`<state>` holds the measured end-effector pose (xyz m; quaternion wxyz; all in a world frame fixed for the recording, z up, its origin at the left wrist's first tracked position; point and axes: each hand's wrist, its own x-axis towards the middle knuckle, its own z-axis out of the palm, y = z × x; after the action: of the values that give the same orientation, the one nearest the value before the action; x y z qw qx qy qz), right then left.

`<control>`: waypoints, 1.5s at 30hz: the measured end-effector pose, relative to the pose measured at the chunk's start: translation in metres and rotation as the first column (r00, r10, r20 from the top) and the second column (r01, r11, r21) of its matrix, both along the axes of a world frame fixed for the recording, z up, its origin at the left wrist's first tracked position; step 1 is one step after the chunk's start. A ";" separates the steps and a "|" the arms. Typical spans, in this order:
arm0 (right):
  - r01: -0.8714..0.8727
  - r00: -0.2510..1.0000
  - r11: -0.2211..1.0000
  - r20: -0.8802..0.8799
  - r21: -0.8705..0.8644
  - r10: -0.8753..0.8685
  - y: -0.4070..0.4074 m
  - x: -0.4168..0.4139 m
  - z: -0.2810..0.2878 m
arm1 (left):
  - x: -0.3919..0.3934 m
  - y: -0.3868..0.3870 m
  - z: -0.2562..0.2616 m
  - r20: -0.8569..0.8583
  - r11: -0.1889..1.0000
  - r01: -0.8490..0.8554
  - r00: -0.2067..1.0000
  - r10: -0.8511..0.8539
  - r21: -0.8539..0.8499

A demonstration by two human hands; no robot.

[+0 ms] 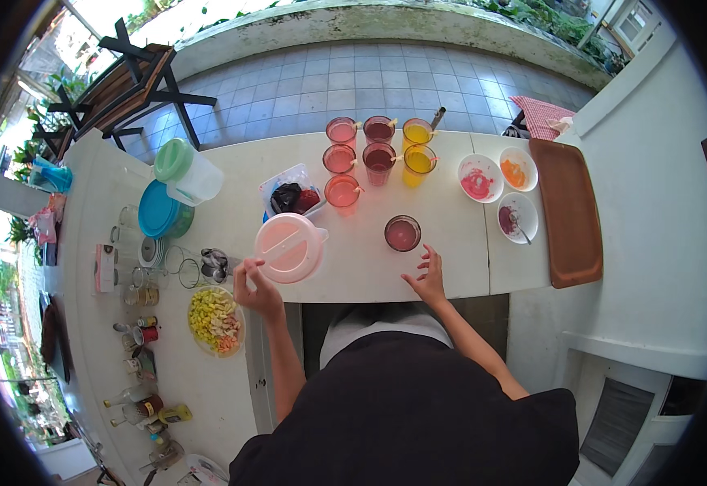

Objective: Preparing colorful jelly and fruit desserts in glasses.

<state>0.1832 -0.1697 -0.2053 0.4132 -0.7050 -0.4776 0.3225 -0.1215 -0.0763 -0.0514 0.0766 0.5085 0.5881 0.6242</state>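
Observation:
My left hand (259,290) has its fingers curled at the left side of a pitcher with a pink lid (291,248), where the handle would be; the handle itself is hidden. The pitcher's spout points right, and the lid conceals what is inside. Just below a glass with a reddish-pink drink (402,234), my right hand (428,280) is empty with fingers spread, apart from the glass. Behind stand several filled glasses in columns: pink drinks (340,159), dark red drinks (379,159) and yellow drinks (419,159), most with a small pale piece on the rim.
At right are three white bowls with pink (478,182), orange (515,173) and purple (507,217) residue, beside a brown tray (569,212). Left lie a tub with a black bag (286,197), a green-lidded pitcher (177,164), a blue-lidded container (160,209), diced fruit (213,319), and bottles (140,407).

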 end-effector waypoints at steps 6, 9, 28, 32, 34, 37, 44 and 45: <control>-0.126 0.984 0.985 0.140 0.119 0.109 -0.013 0.001 -0.011 | -0.012 -0.038 -0.014 -0.032 0.978 -0.121 0.993 0.117 -0.168; -0.202 0.963 0.978 0.193 0.047 0.189 -0.019 -0.012 -0.008 | -0.018 -0.053 -0.025 0.047 0.977 -0.142 0.987 0.151 -0.158; -0.387 0.922 0.908 -0.040 -0.160 0.386 -0.082 -0.297 0.001 | -0.231 -0.145 -0.073 -0.298 0.784 0.272 0.816 -0.495 -0.558; -0.474 0.880 0.864 -0.072 -0.171 0.469 -0.093 -0.351 0.014 | -0.273 -0.160 -0.089 -0.188 0.730 0.198 0.893 -0.410 -0.655; -0.490 0.871 0.853 -0.074 -0.180 0.485 -0.091 -0.366 0.016 | -0.285 -0.162 -0.094 -0.181 0.715 0.167 0.906 -0.383 -0.679; -0.493 0.868 0.849 -0.045 -0.191 0.494 -0.083 -0.381 0.016 | -0.297 -0.162 -0.101 -0.186 0.730 0.143 0.918 -0.350 -0.669; -0.581 0.796 0.793 0.075 -0.183 0.601 -0.036 -0.404 0.019 | -0.305 -0.148 -0.109 -0.136 0.712 0.191 0.917 -0.375 -0.675; -0.577 0.794 0.794 0.096 -0.189 0.600 -0.028 -0.407 0.022 | -0.305 -0.145 -0.108 -0.106 0.699 0.198 0.924 -0.366 -0.687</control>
<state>-0.2242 -0.1976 -0.1830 0.2004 -0.5724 -0.6776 0.4160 -0.4270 -0.2215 -0.1594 0.2778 0.6022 0.6901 0.2896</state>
